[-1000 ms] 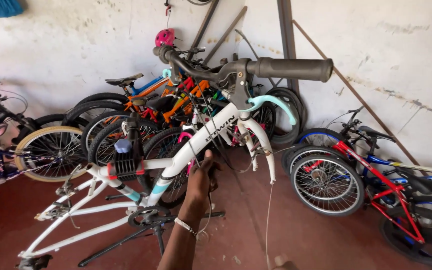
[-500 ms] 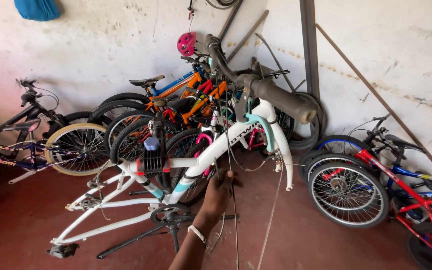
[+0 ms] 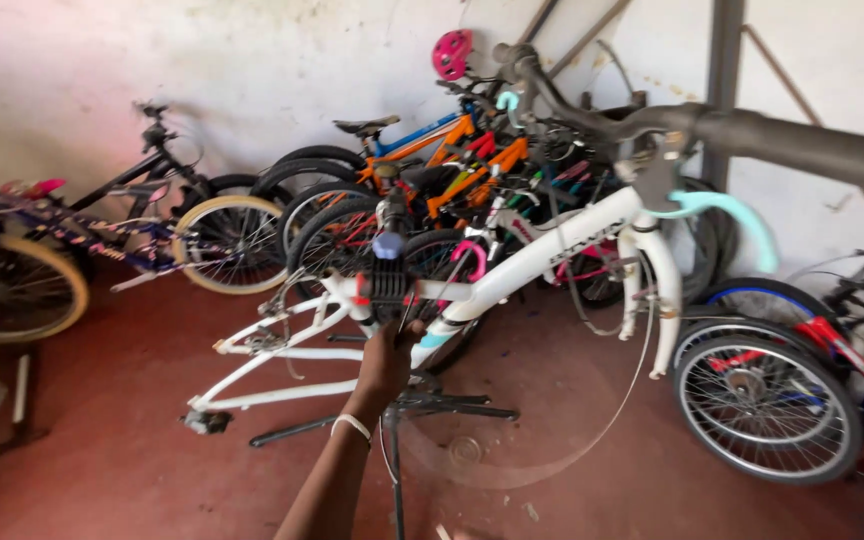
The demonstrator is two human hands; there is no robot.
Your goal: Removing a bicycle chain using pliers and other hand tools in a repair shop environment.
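Your white bicycle frame [image 3: 542, 262] sits clamped in the black repair stand [image 3: 392, 285], wheels already off, a loose cable [image 3: 642, 370] dangling from the handlebar [image 3: 782, 140]; refitting looks still ahead. Left of it, a dark bike with cream tyres [image 3: 152, 225] leans on the stained white wall [image 3: 202, 70]. Your one visible hand [image 3: 389, 360], which one I cannot tell, is closed up against the frame below the clamp. Behind, orange bikes [image 3: 452, 150] pile up; right, a red one [image 3: 832, 350] stands on the red floor [image 3: 112, 450]
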